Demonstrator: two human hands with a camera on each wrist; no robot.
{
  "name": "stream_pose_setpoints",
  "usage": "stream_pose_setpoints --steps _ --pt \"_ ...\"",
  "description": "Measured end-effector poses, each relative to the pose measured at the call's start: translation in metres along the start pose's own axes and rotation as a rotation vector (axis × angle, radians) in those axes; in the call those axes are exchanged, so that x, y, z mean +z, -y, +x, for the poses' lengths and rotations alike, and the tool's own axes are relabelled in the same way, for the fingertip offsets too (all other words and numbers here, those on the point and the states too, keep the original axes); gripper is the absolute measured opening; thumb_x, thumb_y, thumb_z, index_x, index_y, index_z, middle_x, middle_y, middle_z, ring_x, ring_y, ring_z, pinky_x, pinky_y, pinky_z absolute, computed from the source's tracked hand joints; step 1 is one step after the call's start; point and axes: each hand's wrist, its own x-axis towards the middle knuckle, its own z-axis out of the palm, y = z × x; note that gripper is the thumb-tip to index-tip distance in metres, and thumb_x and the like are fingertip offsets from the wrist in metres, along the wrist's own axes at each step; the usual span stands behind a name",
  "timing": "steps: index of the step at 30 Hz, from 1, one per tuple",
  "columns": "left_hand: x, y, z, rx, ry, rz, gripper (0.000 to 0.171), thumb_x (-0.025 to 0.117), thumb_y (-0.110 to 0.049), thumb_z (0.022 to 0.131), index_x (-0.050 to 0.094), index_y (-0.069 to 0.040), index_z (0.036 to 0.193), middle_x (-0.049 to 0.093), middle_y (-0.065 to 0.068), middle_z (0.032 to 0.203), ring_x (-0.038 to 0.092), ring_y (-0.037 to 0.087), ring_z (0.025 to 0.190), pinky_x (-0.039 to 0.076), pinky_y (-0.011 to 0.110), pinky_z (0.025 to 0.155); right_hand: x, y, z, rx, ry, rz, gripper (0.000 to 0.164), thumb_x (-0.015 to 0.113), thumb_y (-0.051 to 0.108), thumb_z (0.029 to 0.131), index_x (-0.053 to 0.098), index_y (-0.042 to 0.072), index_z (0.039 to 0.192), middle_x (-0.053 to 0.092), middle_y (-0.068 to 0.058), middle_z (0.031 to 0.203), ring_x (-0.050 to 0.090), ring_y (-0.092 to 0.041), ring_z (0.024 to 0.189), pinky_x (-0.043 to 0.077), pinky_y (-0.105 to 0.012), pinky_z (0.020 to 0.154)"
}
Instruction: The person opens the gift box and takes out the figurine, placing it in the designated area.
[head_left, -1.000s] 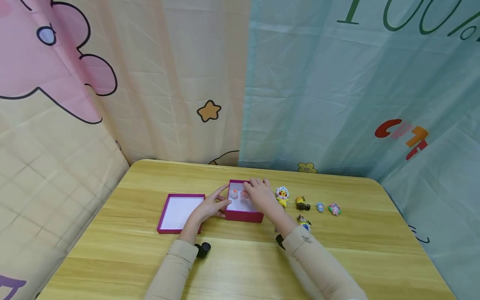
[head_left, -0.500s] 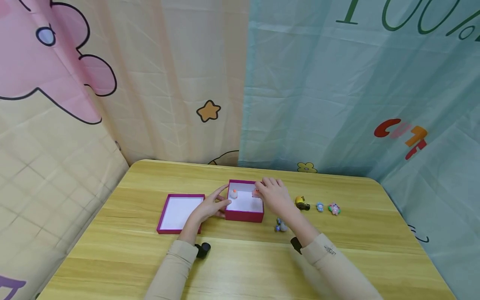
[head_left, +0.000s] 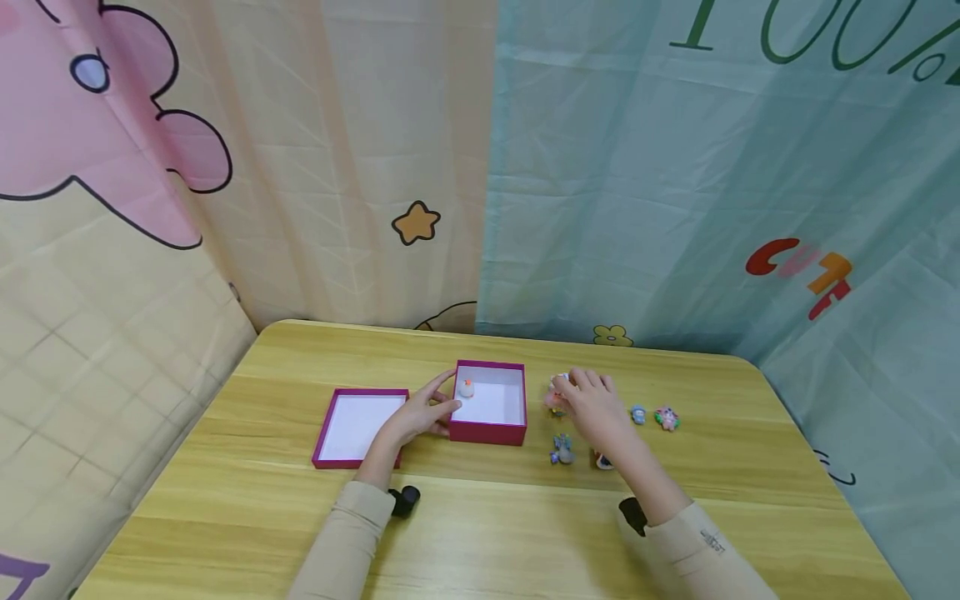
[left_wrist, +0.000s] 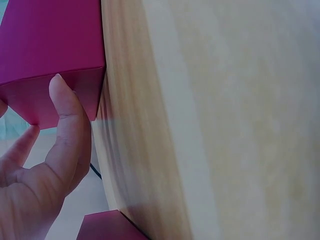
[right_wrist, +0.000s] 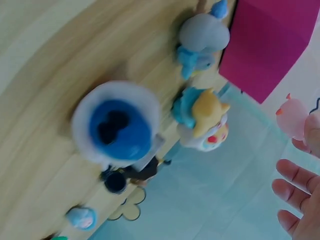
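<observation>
My left hand (head_left: 422,414) rests its extended fingers and thumb against the left wall of an open magenta box (head_left: 488,432). The left wrist view has the fingertips touching the box wall (left_wrist: 55,40). Inside the white-lined box stands a small white figurine (head_left: 467,388) with an orange top. My right hand (head_left: 597,410) pinches a small pink chick-like figurine (right_wrist: 291,119) between thumb and finger, held in the air right of the box. Behind it, partly hidden, stands a yellow figurine in a white hood (right_wrist: 207,117).
The shallow magenta lid (head_left: 358,427) lies left of the box. On the right of the table are a grey-blue figurine (head_left: 562,450), a figurine with a round blue part (right_wrist: 120,130), a small blue one (head_left: 637,414) and a pink-green one (head_left: 667,418). Curtains hang behind.
My right hand has moved right, carrying the pink figurine out of the box and over the table beside it. My left hand has stayed at the box.
</observation>
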Motion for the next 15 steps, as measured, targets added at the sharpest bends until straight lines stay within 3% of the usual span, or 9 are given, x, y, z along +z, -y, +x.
stream_pose_setpoints --steps 5,15 --pt "0.0 -0.001 -0.001 0.004 0.002 -0.004 0.062 0.056 -0.013 0.092 0.026 -0.021 0.145 0.042 0.018 0.111 0.053 0.019 0.072 0.056 0.038 0.066 -0.004 -0.013 -0.017 0.046 -0.015 0.019 0.018 0.062 0.025 0.086 0.053 0.016 0.099 0.049 -0.004 0.088 0.049 -0.028 0.085 0.041 -0.045 0.075" --pt "0.0 0.001 0.0 0.004 0.0 -0.004 0.062 0.055 -0.012 0.092 0.026 -0.022 0.145 0.042 0.018 0.111 0.054 0.02 0.071 0.056 0.037 0.066 -0.008 -0.033 -0.052 0.181 0.039 0.054 0.021 0.06 0.024 0.087 0.056 0.015 0.105 0.049 -0.005 0.092 0.049 -0.029 0.086 0.037 -0.053 0.08"
